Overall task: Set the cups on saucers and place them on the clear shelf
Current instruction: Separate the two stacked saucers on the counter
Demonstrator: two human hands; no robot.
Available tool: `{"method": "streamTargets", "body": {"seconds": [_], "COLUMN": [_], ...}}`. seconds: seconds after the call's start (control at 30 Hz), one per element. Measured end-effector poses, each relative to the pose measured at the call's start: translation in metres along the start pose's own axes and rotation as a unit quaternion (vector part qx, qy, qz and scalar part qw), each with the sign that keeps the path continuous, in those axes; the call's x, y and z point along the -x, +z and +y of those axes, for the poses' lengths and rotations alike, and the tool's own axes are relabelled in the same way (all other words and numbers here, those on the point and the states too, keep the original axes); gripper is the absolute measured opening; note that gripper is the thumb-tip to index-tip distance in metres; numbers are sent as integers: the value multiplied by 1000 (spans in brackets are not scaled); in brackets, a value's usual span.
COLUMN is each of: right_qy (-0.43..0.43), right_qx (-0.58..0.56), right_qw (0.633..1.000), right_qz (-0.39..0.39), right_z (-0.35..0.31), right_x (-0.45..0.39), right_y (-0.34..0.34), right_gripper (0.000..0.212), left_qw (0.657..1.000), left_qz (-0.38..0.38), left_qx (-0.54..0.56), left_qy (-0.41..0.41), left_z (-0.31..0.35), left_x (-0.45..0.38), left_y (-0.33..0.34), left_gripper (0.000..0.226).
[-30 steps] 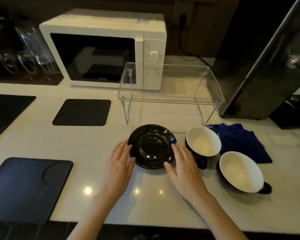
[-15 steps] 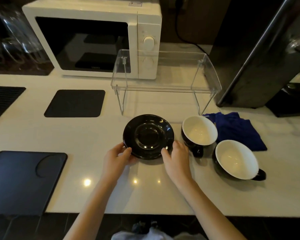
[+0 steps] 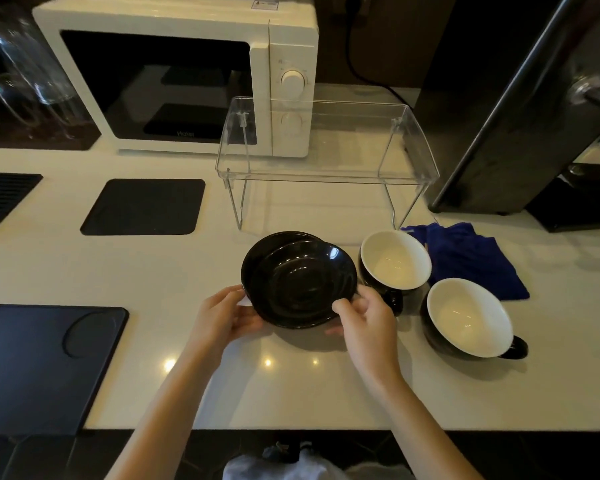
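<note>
Now, hands: left hand (image 3: pixel 222 315) and right hand (image 3: pixel 364 315) pinch stacked saucers (image 3: pixel 298 278).
Risk: glossy top saucer could slide off, chipping.

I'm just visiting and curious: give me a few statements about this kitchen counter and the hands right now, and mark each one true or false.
1. Both hands, the left hand and the right hand, grip the stacked glossy black saucers. True.
2. The clear plastic shelf already holds a cup. False: nothing stands on it.
3. Two black cups with white insides, the nearer cup and the farther cup, stand on the white counter to the right of the saucers. True.
4. A red cloth lies beside the cups. False: the crumpled cloth is blue.
5. The white microwave stands behind the shelf, its door shut. True.
6. Each cup sits on a saucer. False: both rest directly on the counter.
</note>
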State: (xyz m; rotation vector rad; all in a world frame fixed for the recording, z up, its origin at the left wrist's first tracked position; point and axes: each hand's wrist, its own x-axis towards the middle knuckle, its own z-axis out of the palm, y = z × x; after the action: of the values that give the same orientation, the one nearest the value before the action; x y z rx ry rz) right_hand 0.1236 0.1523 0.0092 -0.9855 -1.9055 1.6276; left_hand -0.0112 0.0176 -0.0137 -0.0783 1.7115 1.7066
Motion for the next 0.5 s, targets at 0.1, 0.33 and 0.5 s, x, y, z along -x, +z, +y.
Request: {"method": "streamTargets", "body": {"seconds": [0.1,0.33,0.5], "right_qy": [13,68,80], "right_qx": [-31,-47,-55], "right_qw": [999,996,988], "right_qz": [-17,-43,-122], "right_z": [0,15,18], "right_x": [2,13,21], "right_y": [-11,-47,-59], "right_gripper": [18,33,39], "left_qw": [999,999,993], "left_qz": [-20,10,60], "left_qx": [-21,-37,-99], "left_qy": [-14,0,31], "left_z": [-1,3,7], "left_x": [-2,-9,-24], "left_y": [-2,6,19], "left_gripper": [23,20,18]}}
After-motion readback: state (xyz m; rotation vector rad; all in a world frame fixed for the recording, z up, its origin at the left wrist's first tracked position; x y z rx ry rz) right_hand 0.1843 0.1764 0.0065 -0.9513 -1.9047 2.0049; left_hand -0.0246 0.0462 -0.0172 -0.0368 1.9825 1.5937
